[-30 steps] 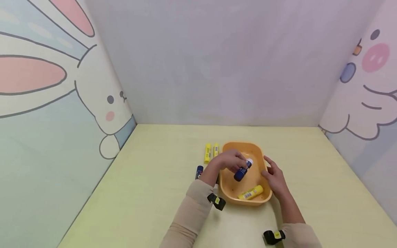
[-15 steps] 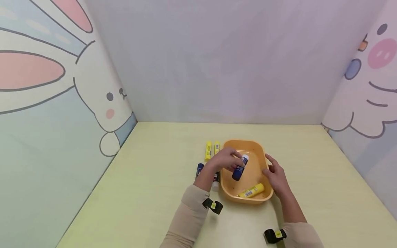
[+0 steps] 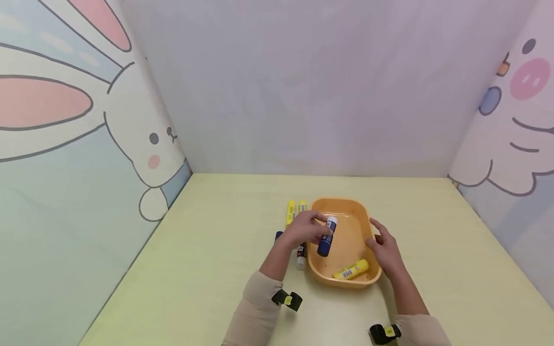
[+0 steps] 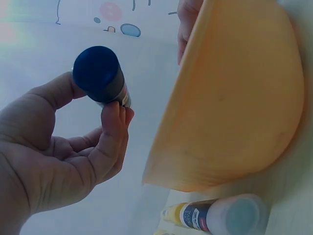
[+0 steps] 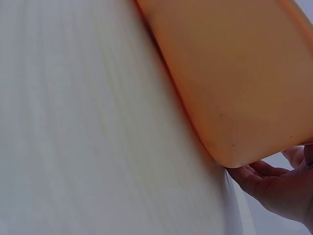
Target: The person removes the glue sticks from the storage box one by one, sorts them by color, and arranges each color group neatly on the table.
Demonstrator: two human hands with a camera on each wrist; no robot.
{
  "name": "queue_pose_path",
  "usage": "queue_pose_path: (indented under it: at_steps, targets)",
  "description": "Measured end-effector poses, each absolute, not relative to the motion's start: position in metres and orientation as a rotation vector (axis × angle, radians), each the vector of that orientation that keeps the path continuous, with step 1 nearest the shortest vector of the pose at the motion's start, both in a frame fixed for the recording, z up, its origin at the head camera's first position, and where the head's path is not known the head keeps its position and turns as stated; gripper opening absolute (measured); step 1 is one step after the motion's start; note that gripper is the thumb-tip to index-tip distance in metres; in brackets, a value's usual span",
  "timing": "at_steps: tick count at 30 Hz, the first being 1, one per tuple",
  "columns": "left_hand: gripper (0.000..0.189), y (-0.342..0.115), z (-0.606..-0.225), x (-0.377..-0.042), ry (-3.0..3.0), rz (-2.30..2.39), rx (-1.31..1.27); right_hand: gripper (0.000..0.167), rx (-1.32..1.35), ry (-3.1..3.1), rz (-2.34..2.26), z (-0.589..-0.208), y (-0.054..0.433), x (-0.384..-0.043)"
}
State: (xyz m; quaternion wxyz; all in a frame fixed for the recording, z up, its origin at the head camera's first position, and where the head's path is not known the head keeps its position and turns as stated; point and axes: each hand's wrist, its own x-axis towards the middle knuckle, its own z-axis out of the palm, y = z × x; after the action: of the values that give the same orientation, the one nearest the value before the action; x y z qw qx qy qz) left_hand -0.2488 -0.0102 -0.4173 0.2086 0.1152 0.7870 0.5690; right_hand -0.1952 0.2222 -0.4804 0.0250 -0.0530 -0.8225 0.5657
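My left hand (image 3: 303, 228) pinches a dark blue glue stick (image 3: 326, 244) with a white end between thumb and fingers, over the left part of an orange plastic basin (image 3: 348, 230). In the left wrist view the glue stick's blue end (image 4: 98, 73) faces the camera, apart from the basin's wall (image 4: 234, 98). On the basin's right side, my right hand (image 3: 386, 252) grips the rim, thumb at the inner edge and fingers outside. A yellow glue stick (image 3: 351, 270) lies on the basin's floor near the front.
Left of the basin, two yellow glue sticks (image 3: 290, 211) lie on the pale table (image 3: 207, 250). Nearer are a dark glue stick with a white end (image 3: 300, 259) and a blue one (image 3: 278, 235), mostly hidden by my left arm. Printed walls enclose the table.
My left hand has moved left across the basin with the blue glue stick, which now stands more upright in view. The right hand keeps its grip on the rim.
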Motion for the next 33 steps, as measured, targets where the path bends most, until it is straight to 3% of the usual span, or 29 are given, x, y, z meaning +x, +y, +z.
queue_pose_path:
  at_steps: [33]
  targets:
    - [0.039,-0.086,-0.445,-0.235,2.180,1.766,0.135,0.061,-0.146,-2.577,1.729,-0.478,0.223,-0.195]
